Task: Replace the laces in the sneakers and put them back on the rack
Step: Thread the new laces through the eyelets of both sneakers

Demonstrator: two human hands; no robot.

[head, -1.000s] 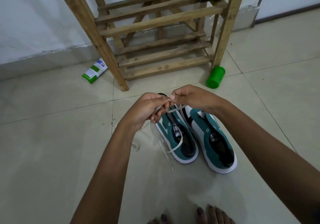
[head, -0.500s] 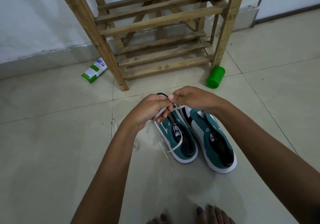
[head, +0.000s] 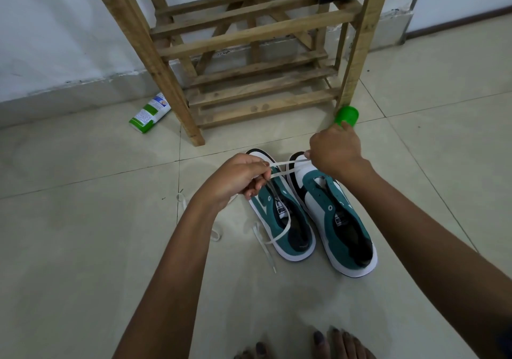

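Wooden rack (head: 249,37) against wall. Two teal sneakers (head: 336,214) on floor in front, side by side. Left hand (head: 235,178) and right hand (head: 333,150) each pinch the white lace (head: 279,166), stretched between them above the toes.

Rack (head: 257,34) and green cup (head: 347,114) beyond sneakers (head: 313,214).

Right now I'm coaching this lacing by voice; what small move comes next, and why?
Probably feed the lace end pinched by the right hand into a front eyelet of the left sneaker: the left hand holds it taut, and both sneakers look unlaced.
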